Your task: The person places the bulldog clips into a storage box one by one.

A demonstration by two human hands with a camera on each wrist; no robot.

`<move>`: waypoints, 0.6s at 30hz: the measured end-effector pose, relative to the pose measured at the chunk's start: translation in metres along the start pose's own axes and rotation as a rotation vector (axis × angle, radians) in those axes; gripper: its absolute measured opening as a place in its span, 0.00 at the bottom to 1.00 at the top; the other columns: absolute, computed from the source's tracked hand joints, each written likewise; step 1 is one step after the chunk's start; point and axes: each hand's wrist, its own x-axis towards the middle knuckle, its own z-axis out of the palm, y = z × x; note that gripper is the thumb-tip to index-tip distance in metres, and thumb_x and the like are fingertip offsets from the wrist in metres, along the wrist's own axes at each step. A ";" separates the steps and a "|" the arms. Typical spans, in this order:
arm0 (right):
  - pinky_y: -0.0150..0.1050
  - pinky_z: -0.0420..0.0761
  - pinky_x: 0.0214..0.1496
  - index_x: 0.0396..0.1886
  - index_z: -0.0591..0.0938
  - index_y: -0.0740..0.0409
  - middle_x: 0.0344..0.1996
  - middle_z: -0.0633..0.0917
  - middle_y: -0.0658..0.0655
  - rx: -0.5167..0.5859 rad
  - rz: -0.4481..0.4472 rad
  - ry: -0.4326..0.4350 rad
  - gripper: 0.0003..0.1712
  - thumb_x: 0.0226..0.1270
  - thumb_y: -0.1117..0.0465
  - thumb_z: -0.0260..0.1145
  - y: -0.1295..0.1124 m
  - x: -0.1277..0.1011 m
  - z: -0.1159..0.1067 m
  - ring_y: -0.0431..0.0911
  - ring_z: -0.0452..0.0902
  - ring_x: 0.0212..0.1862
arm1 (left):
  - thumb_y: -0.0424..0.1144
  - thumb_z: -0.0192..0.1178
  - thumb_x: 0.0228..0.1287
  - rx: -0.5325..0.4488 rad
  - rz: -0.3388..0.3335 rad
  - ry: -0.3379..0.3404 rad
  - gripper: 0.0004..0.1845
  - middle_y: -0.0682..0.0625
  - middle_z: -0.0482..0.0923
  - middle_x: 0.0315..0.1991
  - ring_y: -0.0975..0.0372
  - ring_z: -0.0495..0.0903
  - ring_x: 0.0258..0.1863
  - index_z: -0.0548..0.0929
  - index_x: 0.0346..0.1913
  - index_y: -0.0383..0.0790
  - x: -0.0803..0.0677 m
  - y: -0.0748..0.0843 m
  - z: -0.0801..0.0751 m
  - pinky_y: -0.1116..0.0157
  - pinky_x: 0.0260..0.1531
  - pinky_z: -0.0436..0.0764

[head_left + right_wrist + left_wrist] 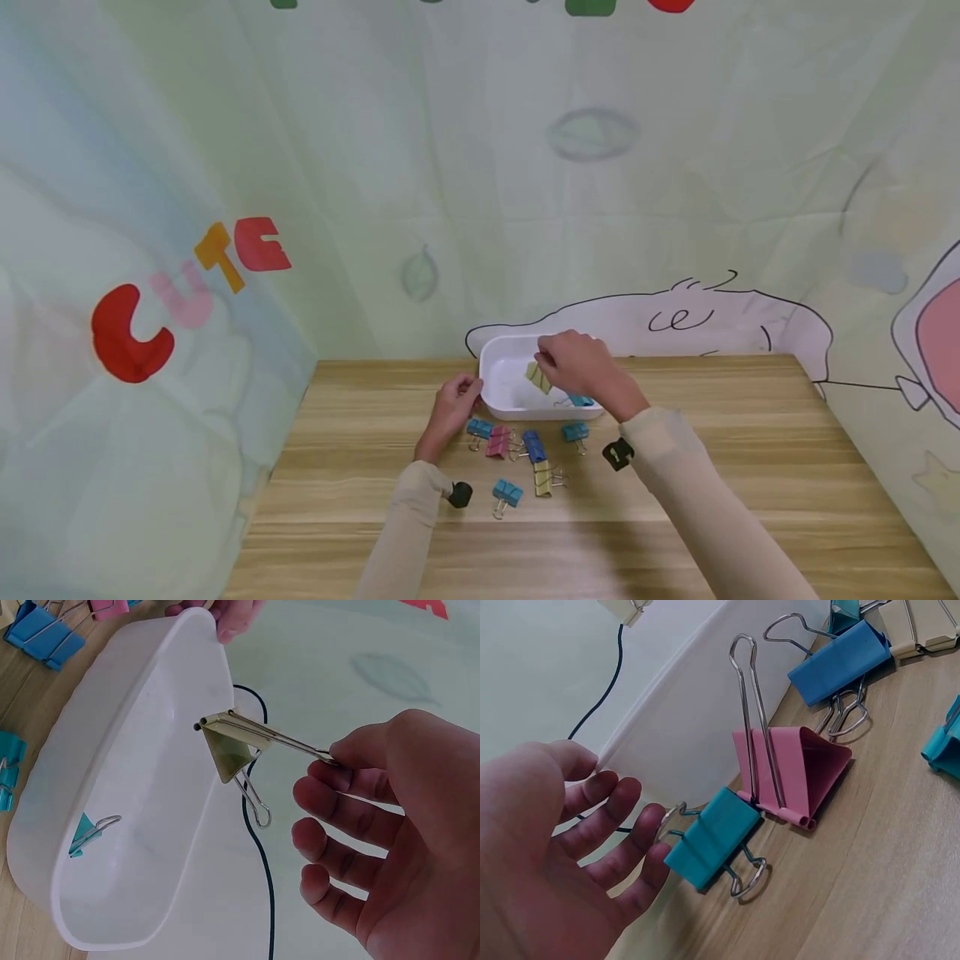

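Observation:
My right hand (543, 362) pinches one wire handle of a yellow binder clip (537, 377) and holds it tilted over the white tray (491, 357). In the right wrist view the clip (229, 746) hangs above the tray's (135, 772) inside, where one teal clip (82, 834) lies. My left hand (467, 392) has straight fingers (604, 799) touching the outside of the tray's left end (682, 727). A teal clip (712, 838) and a pink clip (810, 769) lie beside that hand.
Several loose clips lie on the wooden table (360, 467) in front of the tray: teal (480, 429), pink (497, 442), blue (534, 447), teal (575, 432), yellow (543, 478), blue (507, 492). A printed cloth backdrop (450, 183) closes the back and sides.

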 end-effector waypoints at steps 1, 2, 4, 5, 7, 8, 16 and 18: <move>0.38 0.73 0.26 0.30 0.79 0.53 0.21 0.77 0.49 -0.007 0.002 0.002 0.14 0.80 0.55 0.59 0.000 0.001 0.000 0.44 0.73 0.26 | 0.42 0.55 0.81 0.001 0.003 0.001 0.15 0.41 0.81 0.38 0.53 0.81 0.34 0.81 0.48 0.31 0.000 0.000 0.000 0.66 0.31 0.80; 0.38 0.73 0.26 0.31 0.80 0.53 0.22 0.77 0.49 -0.010 0.003 0.005 0.14 0.80 0.55 0.59 0.000 0.001 0.000 0.44 0.73 0.26 | 0.43 0.55 0.81 -0.001 0.004 0.001 0.15 0.41 0.81 0.38 0.53 0.81 0.34 0.81 0.48 0.31 0.000 0.000 0.000 0.66 0.31 0.80; 0.39 0.73 0.25 0.33 0.81 0.53 0.23 0.78 0.49 -0.014 0.008 0.012 0.12 0.80 0.55 0.59 0.001 0.001 0.000 0.45 0.73 0.26 | 0.42 0.55 0.81 -0.004 0.004 -0.001 0.15 0.41 0.81 0.38 0.52 0.81 0.35 0.81 0.48 0.31 0.000 0.000 0.000 0.66 0.30 0.80; 0.39 0.73 0.25 0.35 0.82 0.54 0.24 0.79 0.49 -0.014 0.009 0.015 0.12 0.79 0.55 0.59 0.001 0.001 0.000 0.45 0.73 0.26 | 0.42 0.55 0.81 -0.006 0.005 -0.002 0.15 0.41 0.81 0.38 0.51 0.81 0.35 0.81 0.48 0.31 0.000 0.000 0.001 0.66 0.30 0.80; 0.40 0.74 0.24 0.38 0.83 0.54 0.25 0.80 0.49 -0.013 0.014 0.019 0.10 0.79 0.55 0.60 0.002 -0.001 -0.001 0.45 0.74 0.27 | 0.42 0.55 0.81 -0.010 0.004 -0.006 0.15 0.40 0.81 0.38 0.49 0.81 0.36 0.81 0.48 0.31 0.000 0.000 0.001 0.66 0.31 0.79; 0.40 0.74 0.24 0.40 0.83 0.55 0.26 0.81 0.49 -0.013 0.015 0.021 0.10 0.79 0.55 0.61 0.003 -0.001 -0.001 0.46 0.74 0.27 | 0.42 0.55 0.81 -0.014 0.005 -0.007 0.15 0.40 0.81 0.38 0.48 0.82 0.36 0.81 0.48 0.31 0.000 0.000 0.001 0.66 0.31 0.79; 0.38 0.72 0.23 0.42 0.85 0.55 0.28 0.83 0.50 -0.003 0.030 0.015 0.11 0.79 0.54 0.61 0.011 -0.011 -0.002 0.45 0.74 0.27 | 0.42 0.55 0.81 -0.019 -0.001 -0.014 0.17 0.41 0.81 0.37 0.46 0.82 0.37 0.81 0.50 0.28 0.001 -0.001 0.000 0.66 0.31 0.80; 0.39 0.71 0.23 0.41 0.85 0.55 0.27 0.82 0.50 0.009 0.037 0.011 0.11 0.78 0.54 0.61 0.014 -0.015 -0.001 0.45 0.73 0.26 | 0.43 0.55 0.81 -0.021 0.001 -0.017 0.17 0.42 0.81 0.37 0.47 0.82 0.36 0.81 0.49 0.28 0.002 -0.001 -0.001 0.66 0.31 0.80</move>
